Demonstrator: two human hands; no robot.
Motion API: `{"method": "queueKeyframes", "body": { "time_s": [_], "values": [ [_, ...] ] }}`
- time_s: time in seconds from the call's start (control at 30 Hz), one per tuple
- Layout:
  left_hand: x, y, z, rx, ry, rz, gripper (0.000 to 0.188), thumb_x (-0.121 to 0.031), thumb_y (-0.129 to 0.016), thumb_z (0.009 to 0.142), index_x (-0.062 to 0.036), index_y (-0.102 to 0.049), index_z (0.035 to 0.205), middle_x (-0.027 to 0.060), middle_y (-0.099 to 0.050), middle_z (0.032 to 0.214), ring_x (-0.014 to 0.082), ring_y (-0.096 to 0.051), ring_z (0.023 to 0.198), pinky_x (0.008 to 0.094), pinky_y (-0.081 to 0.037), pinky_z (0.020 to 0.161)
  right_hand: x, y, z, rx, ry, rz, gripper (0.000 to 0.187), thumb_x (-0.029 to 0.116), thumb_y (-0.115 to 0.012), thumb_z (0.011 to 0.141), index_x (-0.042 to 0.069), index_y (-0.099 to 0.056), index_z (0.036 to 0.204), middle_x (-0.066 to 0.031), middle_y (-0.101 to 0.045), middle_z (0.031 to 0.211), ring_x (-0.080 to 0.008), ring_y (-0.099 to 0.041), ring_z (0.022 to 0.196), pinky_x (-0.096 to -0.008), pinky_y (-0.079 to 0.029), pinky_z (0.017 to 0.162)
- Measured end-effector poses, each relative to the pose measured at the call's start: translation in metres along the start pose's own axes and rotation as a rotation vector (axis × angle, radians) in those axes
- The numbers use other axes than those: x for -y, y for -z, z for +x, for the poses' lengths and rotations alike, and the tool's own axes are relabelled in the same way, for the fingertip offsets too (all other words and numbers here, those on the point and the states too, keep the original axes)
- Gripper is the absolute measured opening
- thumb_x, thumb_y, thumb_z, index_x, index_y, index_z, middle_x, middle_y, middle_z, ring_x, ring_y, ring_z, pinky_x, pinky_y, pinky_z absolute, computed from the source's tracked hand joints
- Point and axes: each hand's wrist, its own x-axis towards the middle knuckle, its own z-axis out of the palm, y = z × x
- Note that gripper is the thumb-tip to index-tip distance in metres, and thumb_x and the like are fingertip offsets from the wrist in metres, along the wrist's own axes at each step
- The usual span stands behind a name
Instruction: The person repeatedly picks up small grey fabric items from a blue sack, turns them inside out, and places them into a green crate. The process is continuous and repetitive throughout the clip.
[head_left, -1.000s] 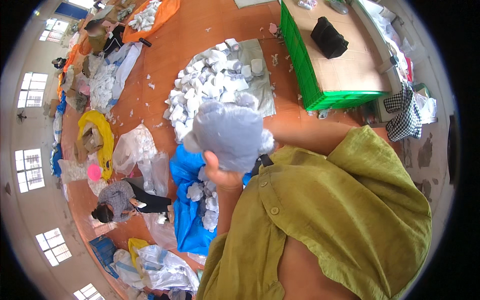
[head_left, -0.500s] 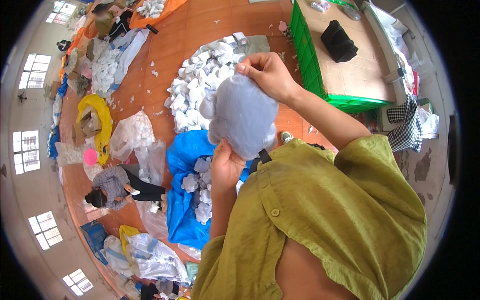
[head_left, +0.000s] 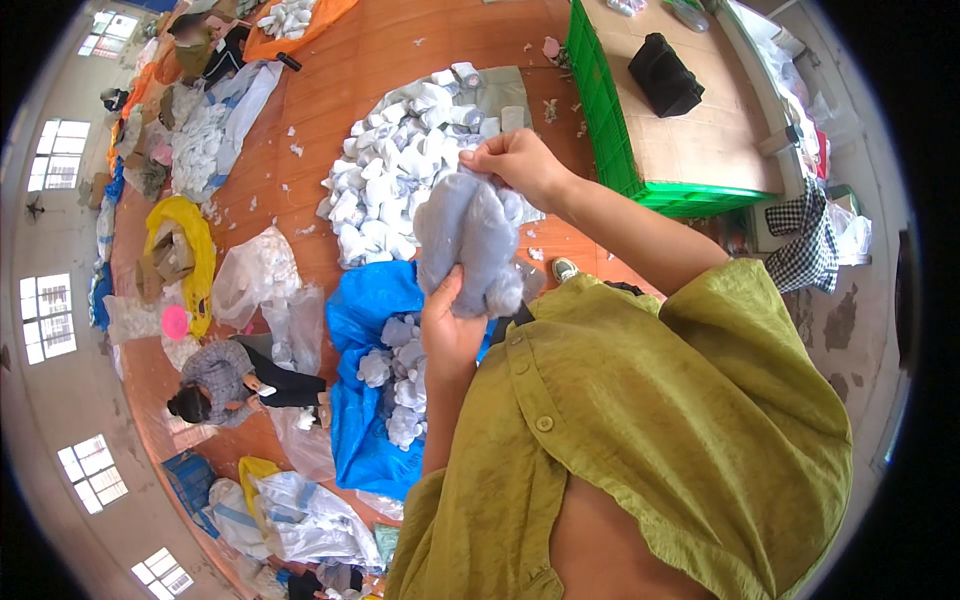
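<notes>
Between my two hands, in front of my chest, is a grey plush toy (head_left: 465, 240) with soft short pile and rounded lobes along its edge. My left hand (head_left: 455, 325) grips its lower end, thumb on the near face and fingers behind it. The top edge is pinched in the fingertips of my right hand (head_left: 515, 163). Below it on the floor lies a pile of white and grey stuffed pieces (head_left: 390, 165). Several similar grey plush toys (head_left: 405, 380) lie in an open blue bag (head_left: 350, 440) beside my left forearm.
A cardboard-topped green crate (head_left: 690, 150) with a black bag (head_left: 665, 75) on it stands at the right. To the left, a person (head_left: 225, 380) sits near clear plastic bags (head_left: 265, 275) and a yellow sack (head_left: 200, 265). White sacks (head_left: 310, 520) lie at lower left.
The plush toy has turned from its broad smooth face to a narrower, folded side with a groove. My right hand has come down slightly and to the left, still pinching it.
</notes>
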Motion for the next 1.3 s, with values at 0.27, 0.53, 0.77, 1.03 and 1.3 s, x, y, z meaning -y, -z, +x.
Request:
{"method": "queueKeyframes", "body": {
  "time_s": [0.27, 0.53, 0.77, 1.03, 1.3],
  "values": [
    [0.013, -0.003, 0.007, -0.033, -0.299, 0.582, 0.041, -0.014, -0.049, 0.091, 0.0059, -0.039, 0.125, 0.0117, -0.049, 0.122, 0.0204, -0.048, 0.111, 0.0331, -0.037, 0.096, -0.035, -0.022, -0.043, 0.108, -0.113, 0.110, 0.054, 0.034, -0.068, 0.080, -0.005, -0.054, 0.115, -0.0147, -0.059, 0.109, -0.0226, -0.055, 0.100, -0.0396, -0.044, 0.086],
    [0.019, -0.018, 0.006, -0.079, -0.025, -0.136, 0.048, -0.008, -0.052, 0.087, -0.0033, -0.035, 0.131, 0.0117, -0.046, 0.127, 0.0280, -0.046, 0.116, 0.0447, -0.035, 0.099, -0.057, -0.017, -0.035, -0.011, -0.110, 0.324, 0.024, 0.017, -0.067, 0.082, 0.001, -0.062, 0.099, -0.0053, -0.065, 0.082, -0.0111, -0.060, 0.066, -0.0255, -0.048, 0.056],
    [0.017, 0.000, 0.016, -0.231, -0.693, 0.962, 0.030, -0.009, -0.066, 0.080, 0.0062, -0.053, 0.103, 0.0119, -0.059, 0.100, 0.0171, -0.056, 0.089, 0.0288, -0.044, 0.077, -0.067, 0.004, -0.034, 0.041, 0.055, 0.231, 0.044, 0.027, -0.068, 0.080, 0.001, -0.054, 0.114, -0.0095, -0.063, 0.091, -0.0157, -0.059, 0.078, -0.0299, -0.048, 0.066],
    [0.023, 0.008, 0.011, -0.131, -0.410, 0.743, 0.031, -0.015, -0.050, 0.092, 0.0062, -0.052, 0.114, 0.0122, -0.057, 0.109, 0.0161, -0.053, 0.097, 0.0286, -0.041, 0.085, -0.066, -0.003, -0.025, -0.275, -0.002, -0.116, 0.056, 0.041, -0.071, 0.074, -0.008, -0.058, 0.097, -0.0152, -0.064, 0.085, -0.0182, -0.061, 0.074, -0.0309, -0.049, 0.065],
    [0.033, 0.023, 0.012, -0.286, -0.389, 0.765, 0.020, -0.009, -0.062, 0.084, 0.0024, -0.058, 0.100, 0.0032, -0.060, 0.091, 0.0083, -0.052, 0.080, 0.0237, -0.042, 0.072, -0.044, -0.024, -0.049, -0.240, 0.240, -0.297, 0.037, 0.029, -0.074, 0.074, 0.003, -0.049, 0.068, -0.0029, -0.049, 0.060, -0.0086, -0.043, 0.061, -0.0280, -0.039, 0.051]
  ]
}}
